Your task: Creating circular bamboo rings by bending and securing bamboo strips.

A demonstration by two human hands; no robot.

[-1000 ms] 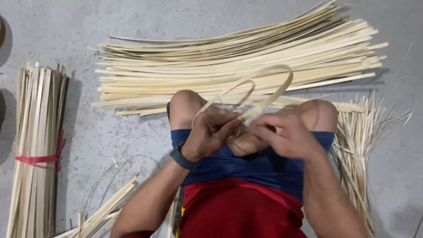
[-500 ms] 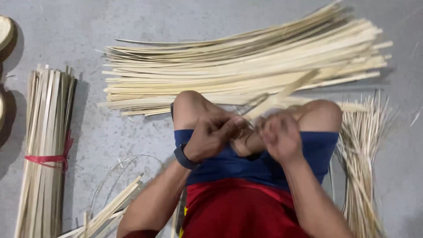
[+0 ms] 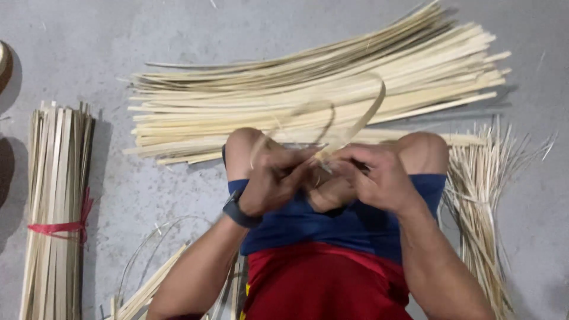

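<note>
Both hands meet over the knees: left hand (image 3: 274, 181) and right hand (image 3: 379, 178) each grip the bent bamboo strip (image 3: 361, 118). Its loop arcs up and away toward the strip pile (image 3: 320, 89) at the floor's far edge.

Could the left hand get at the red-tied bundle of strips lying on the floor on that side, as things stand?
Probably not at once: the left hand grips the bent strip with the right hand; the bundle lies unobstructed.
</note>
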